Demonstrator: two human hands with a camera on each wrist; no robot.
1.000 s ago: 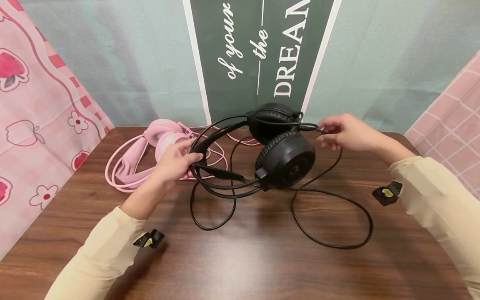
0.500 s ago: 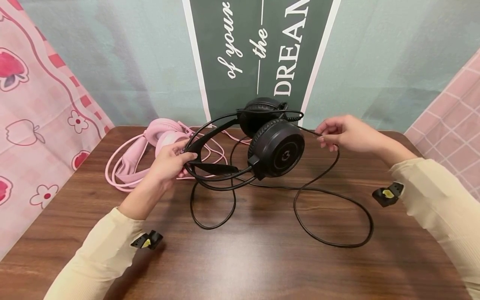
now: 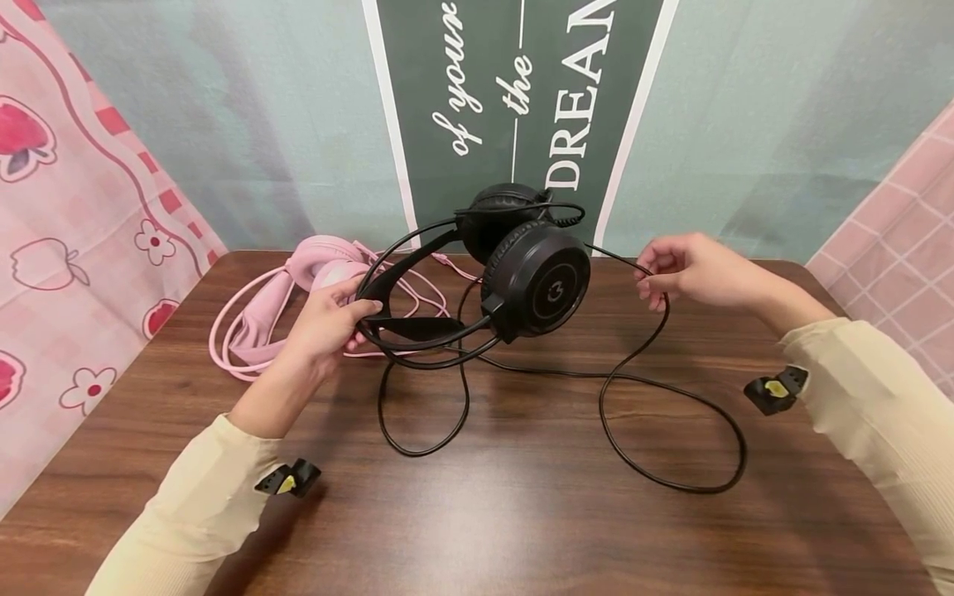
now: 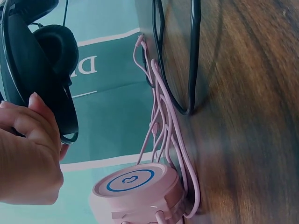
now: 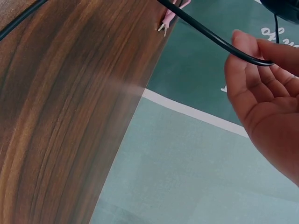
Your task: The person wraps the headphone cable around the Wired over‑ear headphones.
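A black over-ear headset (image 3: 540,281) hangs tilted above the table in the head view, its ear cups toward the right. My left hand (image 3: 325,324) grips it by the headband, thumb on top; the left wrist view shows this hand (image 4: 30,149) around the band as well. Off to the right, my right hand (image 3: 689,269) pinches the headset's thin black cable (image 3: 659,319) between thumb and fingers. In the right wrist view the cable (image 5: 210,35) passes through those fingertips. The rest of the cable lies in loose loops on the wooden table (image 3: 477,513).
Behind my left hand lies a pink headset (image 3: 261,319) with its pink cords on the table, one cup (image 4: 135,186) close below that hand in the left wrist view. A fabric backdrop with a green lettered panel (image 3: 484,99) rises along the table's back edge.
The black headset has moved left and slightly up with my left hand, its ear cups drawing away from my right hand. A stretch of cable between cups and right hand has become visible.
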